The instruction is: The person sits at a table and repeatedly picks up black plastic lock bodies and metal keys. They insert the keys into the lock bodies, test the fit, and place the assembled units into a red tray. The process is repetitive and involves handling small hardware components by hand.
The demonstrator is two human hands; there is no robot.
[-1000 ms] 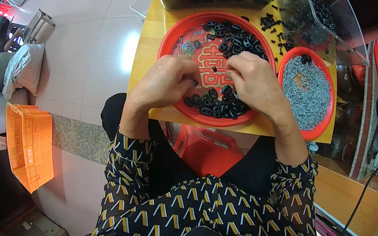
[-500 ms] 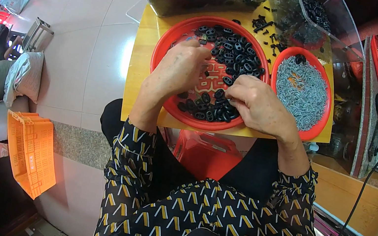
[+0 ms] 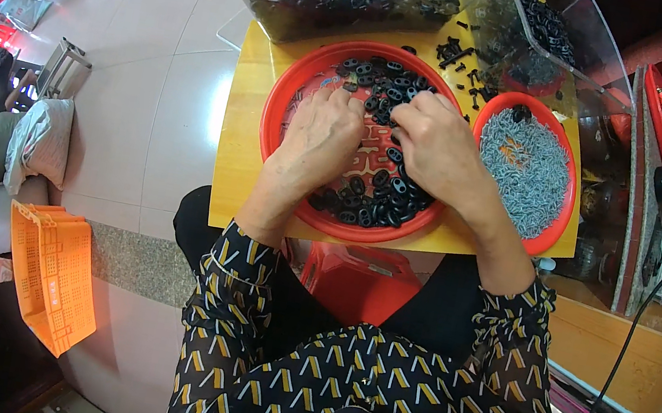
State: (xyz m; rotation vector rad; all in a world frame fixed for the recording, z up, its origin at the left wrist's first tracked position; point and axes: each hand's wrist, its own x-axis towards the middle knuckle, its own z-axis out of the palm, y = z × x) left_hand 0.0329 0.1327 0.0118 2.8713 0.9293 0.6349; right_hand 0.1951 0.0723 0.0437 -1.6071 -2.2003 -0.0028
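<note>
My left hand (image 3: 323,130) is over the left part of a round red tray (image 3: 276,92), its fingers curled down. Its fingertips are hidden, so what they hold cannot be made out. Over the tray's right side, my right hand (image 3: 436,144) has its fingers pinched together among small black oval pieces with two holes (image 3: 380,202). Whether a piece is between those fingers is hidden. More of these pieces lie along the tray's far and near sides. Right of the tray, a red oval bowl (image 3: 572,190) holds many small silver screws (image 3: 520,173), with a black piece at its far end.
Two clear plastic bins (image 3: 327,18) of black parts stand at the yellow table's (image 3: 237,165) far side. Loose black bolts (image 3: 455,52) lie between tray and bins. A red stool (image 3: 353,285) is below the table; an orange crate (image 3: 53,274) sits at left.
My right hand has moved away from me, from the tray's near right to its far right pieces. My left hand has shifted slightly nearer, its fingers turned downward. The view has tilted a little.
</note>
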